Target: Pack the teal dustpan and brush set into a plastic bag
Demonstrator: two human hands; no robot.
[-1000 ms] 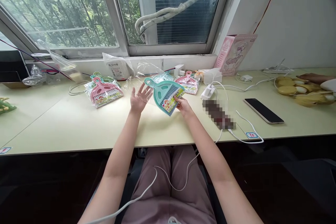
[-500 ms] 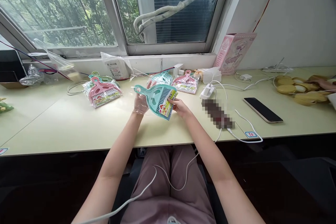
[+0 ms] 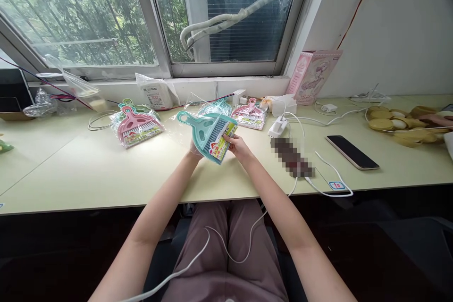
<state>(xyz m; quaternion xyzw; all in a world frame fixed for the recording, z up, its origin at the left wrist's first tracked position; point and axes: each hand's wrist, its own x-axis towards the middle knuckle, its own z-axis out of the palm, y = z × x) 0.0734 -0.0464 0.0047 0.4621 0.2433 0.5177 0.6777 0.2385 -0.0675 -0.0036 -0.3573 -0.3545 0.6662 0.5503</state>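
A small teal dustpan-and-brush set (image 3: 207, 133) with a colourful label is held up over the pale desk (image 3: 106, 170). My right hand (image 3: 238, 147) grips its lower right edge by the label. My left hand (image 3: 196, 151) is behind and under the pan, mostly hidden by it, supporting it. The handle points up and left.
A bagged pink and green set (image 3: 136, 126) lies to the left. More bagged sets (image 3: 250, 114) lie behind. A phone (image 3: 352, 152), white chargers and cables (image 3: 283, 125) sit to the right. Another person's hand (image 3: 437, 119) rests by yellow items (image 3: 396, 125) at far right.
My left hand went from open beside the pan to behind and under it. The pan has shifted left and come slightly nearer to me, held by both hands.
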